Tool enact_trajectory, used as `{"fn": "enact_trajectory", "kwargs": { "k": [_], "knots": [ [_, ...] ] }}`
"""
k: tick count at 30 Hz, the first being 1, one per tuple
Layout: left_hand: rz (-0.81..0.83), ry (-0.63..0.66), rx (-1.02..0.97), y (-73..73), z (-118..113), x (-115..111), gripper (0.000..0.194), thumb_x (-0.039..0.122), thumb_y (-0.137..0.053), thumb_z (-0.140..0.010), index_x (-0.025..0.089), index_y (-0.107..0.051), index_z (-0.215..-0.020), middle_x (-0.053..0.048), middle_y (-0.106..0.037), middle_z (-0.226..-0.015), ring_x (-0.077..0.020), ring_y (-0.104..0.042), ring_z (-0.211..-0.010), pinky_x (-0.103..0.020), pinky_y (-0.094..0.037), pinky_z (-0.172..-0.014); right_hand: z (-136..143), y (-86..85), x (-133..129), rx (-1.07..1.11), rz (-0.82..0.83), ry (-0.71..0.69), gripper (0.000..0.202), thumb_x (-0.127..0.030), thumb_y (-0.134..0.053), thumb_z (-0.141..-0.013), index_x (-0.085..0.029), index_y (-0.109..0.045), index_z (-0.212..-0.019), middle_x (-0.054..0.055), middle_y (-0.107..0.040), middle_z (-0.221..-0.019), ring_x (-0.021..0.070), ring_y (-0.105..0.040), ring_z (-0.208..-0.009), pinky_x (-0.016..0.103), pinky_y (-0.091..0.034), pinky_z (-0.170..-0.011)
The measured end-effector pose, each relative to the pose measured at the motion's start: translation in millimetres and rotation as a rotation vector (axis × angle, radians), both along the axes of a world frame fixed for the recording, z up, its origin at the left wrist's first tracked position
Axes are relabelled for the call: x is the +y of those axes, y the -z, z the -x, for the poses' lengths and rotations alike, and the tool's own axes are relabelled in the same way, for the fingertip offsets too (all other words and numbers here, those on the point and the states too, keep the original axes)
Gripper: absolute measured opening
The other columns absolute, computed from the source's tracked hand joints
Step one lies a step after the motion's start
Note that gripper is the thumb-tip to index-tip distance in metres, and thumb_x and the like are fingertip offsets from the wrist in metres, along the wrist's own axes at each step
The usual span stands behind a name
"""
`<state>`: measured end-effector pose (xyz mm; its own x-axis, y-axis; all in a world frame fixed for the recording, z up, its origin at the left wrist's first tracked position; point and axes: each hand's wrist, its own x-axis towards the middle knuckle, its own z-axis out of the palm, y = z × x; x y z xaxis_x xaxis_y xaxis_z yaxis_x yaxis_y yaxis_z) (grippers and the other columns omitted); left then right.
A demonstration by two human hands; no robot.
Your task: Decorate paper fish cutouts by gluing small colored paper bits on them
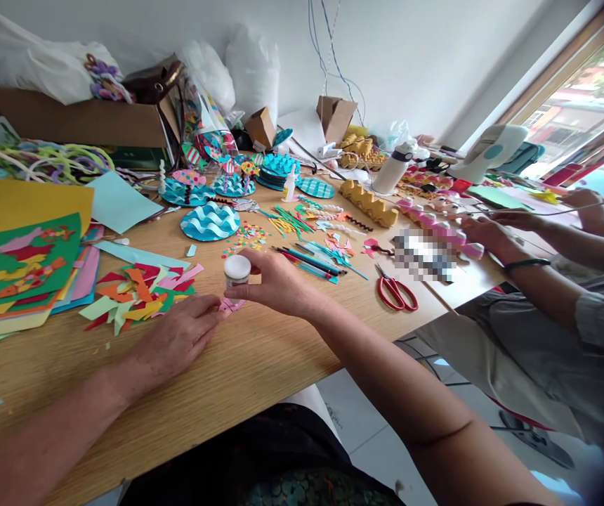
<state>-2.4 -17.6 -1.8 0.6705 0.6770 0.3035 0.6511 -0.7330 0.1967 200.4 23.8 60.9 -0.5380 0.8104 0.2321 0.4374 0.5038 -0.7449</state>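
Note:
My right hand (pixel 278 284) is closed around a small jar with a white lid (pixel 237 267), thumb on one side and fingers on the other. Just under the jar lies a small pink paper piece (pixel 232 305). The fingertips of my left hand (pixel 178 336) are together on the left edge of that piece, holding it at the tabletop. Left of the jar spreads a heap of coloured paper scraps (pixel 144 295). Small paper dots (pixel 246 235) and a blue paper disc with wavy strips (pixel 210 222) are beyond it.
Red-handled scissors (pixel 397 292) and several dark pencils (pixel 312 260) lie to the right. A glue bottle (pixel 289 184) stands farther back. Coloured sheets (pixel 22 260) are stacked at left. Another person's hands (pixel 491 235) work at the right beside pink egg-carton strips (pixel 433 225).

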Motion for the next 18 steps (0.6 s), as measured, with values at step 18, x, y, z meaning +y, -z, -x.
{"fn": "enact_trajectory", "kwargs": {
  "k": [18],
  "knots": [
    [-0.049, -0.01, 0.003, 3.9, 1, 1, 0.034, 0.019, -0.036, -0.086, 0.019, -0.06, -0.11, -0.007, -0.062, -0.109, -0.023, -0.054, -0.103, -0.038, -0.046, -0.089, -33, 33.9, 13, 1.048, 0.745, 0.359, 0.034, -0.036, -0.075, -0.057, -0.018, -0.054, -0.076, -0.004, -0.06, -0.071, 0.0054, -0.053, -0.061, 0.019, -0.041, -0.059]
  ]
}}
